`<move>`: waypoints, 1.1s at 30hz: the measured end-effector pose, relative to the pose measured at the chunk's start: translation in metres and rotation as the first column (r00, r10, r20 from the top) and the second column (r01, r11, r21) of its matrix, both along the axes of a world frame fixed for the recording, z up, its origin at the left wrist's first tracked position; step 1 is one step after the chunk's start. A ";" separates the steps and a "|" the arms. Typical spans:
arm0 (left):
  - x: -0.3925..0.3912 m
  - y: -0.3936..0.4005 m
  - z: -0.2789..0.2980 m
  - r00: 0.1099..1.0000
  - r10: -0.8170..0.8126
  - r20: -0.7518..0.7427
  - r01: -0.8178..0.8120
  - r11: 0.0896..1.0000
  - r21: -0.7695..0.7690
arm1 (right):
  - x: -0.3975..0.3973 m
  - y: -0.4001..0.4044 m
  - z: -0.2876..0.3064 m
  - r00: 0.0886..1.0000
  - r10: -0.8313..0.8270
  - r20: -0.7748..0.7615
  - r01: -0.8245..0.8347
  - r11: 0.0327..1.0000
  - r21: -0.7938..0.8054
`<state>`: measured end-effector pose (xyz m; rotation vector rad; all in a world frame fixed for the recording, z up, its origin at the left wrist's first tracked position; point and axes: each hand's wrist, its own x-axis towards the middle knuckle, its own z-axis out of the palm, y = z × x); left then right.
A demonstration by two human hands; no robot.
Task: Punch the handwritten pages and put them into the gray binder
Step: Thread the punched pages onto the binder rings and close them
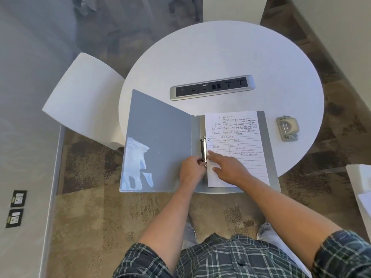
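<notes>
The gray binder (pixel 160 141) lies open at the near edge of the round white table (pixel 220 57), its left cover hanging past the rim. The handwritten pages (pixel 241 137) lie on the binder's right half, beside the metal ring mechanism (pixel 203 147). My left hand (pixel 191 170) pinches the lower end of the ring mechanism. My right hand (pixel 228 167) rests on the pages with fingers straight, the index finger pointing at the rings. The hole punch (pixel 287 128) sits on the table to the right of the binder.
A silver and black power strip (pixel 212 87) is set into the table behind the binder. White chairs stand at the left (pixel 84 101), at the far side (pixel 232 9) and at the right edge (pixel 361 189). Floor sockets (pixel 17 207) lie at the lower left.
</notes>
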<state>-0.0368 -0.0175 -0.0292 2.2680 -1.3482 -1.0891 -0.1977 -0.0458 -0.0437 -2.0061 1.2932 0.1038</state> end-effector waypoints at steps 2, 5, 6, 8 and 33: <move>0.000 -0.002 0.000 1.000 -0.003 0.017 0.003 1.000 0.010 | 0.002 -0.002 0.002 1.000 -0.018 0.022 0.019 1.000 -0.007; -0.001 -0.003 0.001 0.998 0.032 0.059 -0.033 0.999 0.014 | 0.005 0.003 -0.005 0.980 -0.163 0.112 0.164 0.987 0.003; -0.002 -0.003 0.001 0.997 0.048 0.063 -0.049 0.999 0.020 | 0.004 0.006 -0.008 0.966 -0.217 0.137 0.215 0.976 0.029; -0.002 -0.001 -0.002 0.996 0.079 0.034 -0.080 0.996 0.032 | 0.004 0.014 -0.014 0.950 -0.259 0.177 0.246 0.965 0.091; -0.002 -0.002 -0.008 0.981 0.128 -0.148 -0.118 0.990 0.073 | -0.050 0.013 0.013 0.628 -0.768 -0.125 0.738 0.638 -0.220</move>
